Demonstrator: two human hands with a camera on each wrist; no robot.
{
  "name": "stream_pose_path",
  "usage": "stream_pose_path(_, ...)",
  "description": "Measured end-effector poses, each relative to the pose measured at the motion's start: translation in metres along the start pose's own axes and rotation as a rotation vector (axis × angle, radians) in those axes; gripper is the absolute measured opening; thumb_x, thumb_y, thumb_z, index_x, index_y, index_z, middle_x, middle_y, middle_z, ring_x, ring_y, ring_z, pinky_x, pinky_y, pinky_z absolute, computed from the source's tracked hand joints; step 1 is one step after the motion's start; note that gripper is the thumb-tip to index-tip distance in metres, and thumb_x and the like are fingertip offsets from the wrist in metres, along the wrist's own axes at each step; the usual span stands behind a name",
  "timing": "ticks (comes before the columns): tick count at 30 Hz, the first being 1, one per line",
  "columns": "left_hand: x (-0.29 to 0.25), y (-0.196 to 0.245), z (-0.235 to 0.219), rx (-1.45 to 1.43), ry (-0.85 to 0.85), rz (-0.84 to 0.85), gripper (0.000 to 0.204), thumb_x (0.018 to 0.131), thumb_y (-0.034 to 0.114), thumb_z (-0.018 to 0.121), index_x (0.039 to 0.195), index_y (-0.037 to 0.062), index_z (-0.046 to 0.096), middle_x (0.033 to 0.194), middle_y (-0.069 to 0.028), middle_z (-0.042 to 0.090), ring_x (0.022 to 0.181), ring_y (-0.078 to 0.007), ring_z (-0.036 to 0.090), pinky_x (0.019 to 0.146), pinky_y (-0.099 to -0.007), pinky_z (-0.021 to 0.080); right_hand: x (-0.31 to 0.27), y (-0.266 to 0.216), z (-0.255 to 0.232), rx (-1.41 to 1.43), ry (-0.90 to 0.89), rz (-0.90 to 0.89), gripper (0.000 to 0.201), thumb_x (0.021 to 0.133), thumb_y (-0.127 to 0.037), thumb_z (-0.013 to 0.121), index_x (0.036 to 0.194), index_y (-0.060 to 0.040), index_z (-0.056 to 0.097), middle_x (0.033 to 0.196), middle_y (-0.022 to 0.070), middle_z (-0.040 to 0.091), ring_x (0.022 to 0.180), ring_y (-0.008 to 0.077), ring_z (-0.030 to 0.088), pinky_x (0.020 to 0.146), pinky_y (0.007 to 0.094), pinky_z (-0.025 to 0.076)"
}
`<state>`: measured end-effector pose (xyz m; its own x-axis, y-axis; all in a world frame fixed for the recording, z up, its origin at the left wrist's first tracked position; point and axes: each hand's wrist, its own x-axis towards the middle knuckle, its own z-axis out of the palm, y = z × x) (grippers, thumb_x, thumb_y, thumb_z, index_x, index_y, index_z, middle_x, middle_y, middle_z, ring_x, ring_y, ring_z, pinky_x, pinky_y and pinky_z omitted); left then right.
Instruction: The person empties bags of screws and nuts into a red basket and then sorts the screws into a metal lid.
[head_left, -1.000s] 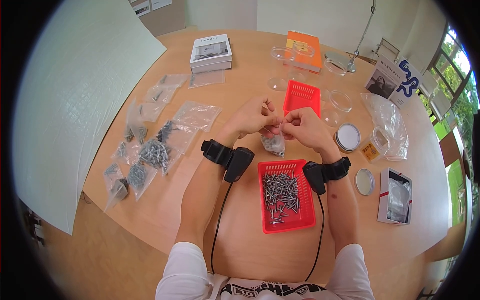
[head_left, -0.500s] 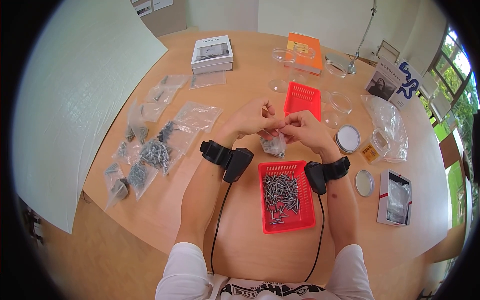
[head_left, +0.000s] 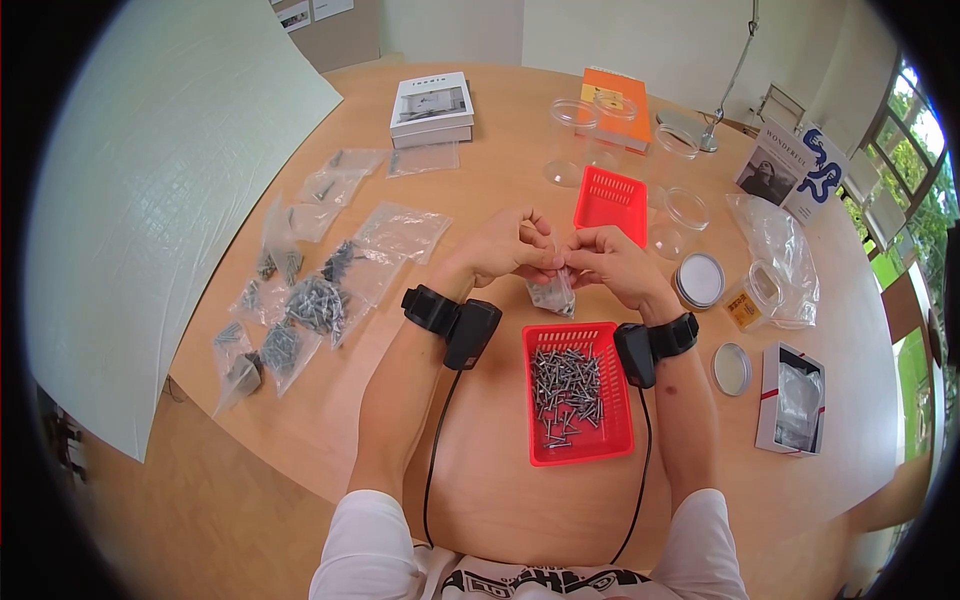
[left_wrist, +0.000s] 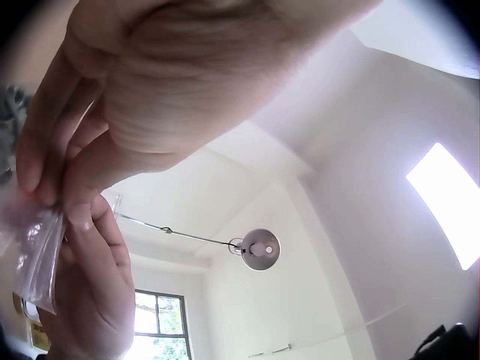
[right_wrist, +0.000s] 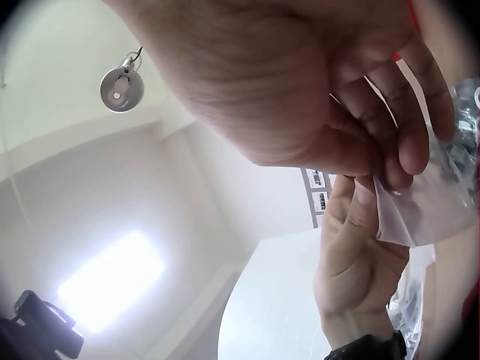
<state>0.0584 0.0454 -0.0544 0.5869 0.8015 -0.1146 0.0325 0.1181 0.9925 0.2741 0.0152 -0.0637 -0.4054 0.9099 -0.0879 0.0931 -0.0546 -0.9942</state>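
Left hand point(head_left: 510, 250), right hand point(head_left: 618, 268): pinching bag point(right_wrist: 420, 214) of grey pieces point(right_wrist: 466, 124) | nearer red basket point(head_left: 597, 440): screws point(head_left: 566, 383) | box point(head_left: 769, 405): clear plastic point(head_left: 798, 405)

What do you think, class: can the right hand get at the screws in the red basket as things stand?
Probably yes: the right hand pinches a plastic bag and would have to release it, but the red basket sits close by, open-topped, with nothing covering the screws.

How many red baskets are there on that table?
2. The near red basket holds screws; the far red basket sits just beyond the right hand, which hides part of its near end. No others show.
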Motion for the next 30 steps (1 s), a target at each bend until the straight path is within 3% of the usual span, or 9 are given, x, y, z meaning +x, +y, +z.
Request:
stream_pose_path(6,-0.002,-0.004,0.008,-0.092,0.129,-0.051,0.032,0.083,0.000,0.070,0.103,0.0030,0.045,0.085,-0.0101,0.063,0.075,-0.0200,0.070,0.062,-0.0323,0.061,0.000,-0.002,0.011,-0.141,0.132,-0.087,0.019,0.091,-0.017,0.068,0.084,0.0009,0.066,0.076,0.0057,0.069,0.066,0.0109,0.064,0.064,0.0265,0.055)
stream_pose_path(8,0.000,-0.004,0.014,-0.021,0.230,-0.077,0.028,0.084,0.001,0.065,0.100,0.0038,0.044,0.082,-0.0099,0.063,0.072,-0.0190,0.068,0.057,-0.0319,0.058,0.001,-0.003,0.007,-0.441,0.277,-0.196,0.021,0.085,-0.017,0.071,0.079,0.0023,0.065,0.070,0.0086,0.066,0.064,0.0133,0.064,0.061,0.0289,0.053)
stream_pose_path(11,-0.011,-0.003,0.018,0.313,0.411,0.044,0.024,0.084,0.001,0.061,0.097,0.0063,0.042,0.078,-0.0088,0.061,0.065,-0.0157,0.064,0.050,-0.0301,0.053,-0.008,-0.015,0.005,-0.651,0.457,-0.290,0.024,0.077,-0.017,0.073,0.073,0.0038,0.062,0.064,0.0125,0.062,0.061,0.0177,0.063,0.059,0.0324,0.050)
stream_pose_path(14,-0.022,-0.002,0.017,0.640,0.387,0.221,0.014,0.083,0.001,0.056,0.094,0.0059,0.048,0.075,-0.0092,0.059,0.064,-0.0226,0.063,0.055,-0.0349,0.053,-0.015,-0.026,0.009,-0.692,0.551,-0.303,0.025,0.076,-0.017,0.074,0.072,0.0040,0.062,0.063,0.0139,0.062,0.060,0.0206,0.063,0.059,0.0339,0.050)
stream_pose_path(17,-0.025,0.007,0.021,1.062,0.319,0.357,0.008,0.084,0.005,0.052,0.090,0.0053,0.058,0.086,-0.0124,0.063,0.079,-0.0311,0.065,0.072,-0.0408,0.054,-0.015,-0.025,0.012,-0.684,0.574,-0.324,0.024,0.076,-0.017,0.073,0.072,0.0037,0.062,0.064,0.0141,0.063,0.061,0.0220,0.064,0.059,0.0343,0.051)
stream_pose_path(23,-0.034,0.023,0.037,1.106,0.150,0.276,0.027,0.087,0.012,0.053,0.107,0.0073,0.070,0.116,-0.0164,0.063,0.116,-0.0331,0.058,0.094,-0.0451,0.047,-0.012,-0.020,0.004,-0.642,0.585,-0.316,0.023,0.077,-0.017,0.073,0.074,0.0035,0.065,0.066,0.0138,0.065,0.063,0.0200,0.066,0.061,0.0328,0.052)
stream_pose_path(26,-0.035,0.024,0.046,1.174,0.177,0.357,0.026,0.088,0.017,0.058,0.104,0.0044,0.073,0.107,-0.0191,0.067,0.108,-0.0346,0.063,0.089,-0.0450,0.050,-0.004,-0.012,-0.005,-0.563,0.550,-0.306,0.023,0.079,-0.018,0.074,0.076,0.0034,0.066,0.067,0.0121,0.067,0.064,0.0175,0.066,0.061,0.0317,0.052)
stream_pose_path(29,-0.011,0.029,0.043,1.266,0.184,0.201,0.024,0.087,0.021,0.063,0.091,0.0006,0.074,0.089,-0.0217,0.069,0.090,-0.0374,0.067,0.079,-0.0463,0.052,-0.001,-0.002,-0.014,-0.367,0.483,-0.295,0.026,0.082,-0.022,0.075,0.083,0.0031,0.068,0.072,0.0100,0.070,0.069,0.0158,0.068,0.064,0.0307,0.053)
stream_pose_path(30,-0.006,0.025,0.041,1.254,0.239,0.263,0.023,0.087,0.022,0.063,0.087,0.0006,0.073,0.085,-0.0219,0.069,0.085,-0.0387,0.067,0.075,-0.0471,0.052,-0.002,-0.002,-0.017,-0.286,0.458,-0.296,0.027,0.083,-0.023,0.076,0.086,0.0029,0.069,0.075,0.0093,0.071,0.072,0.0155,0.068,0.066,0.0303,0.054)
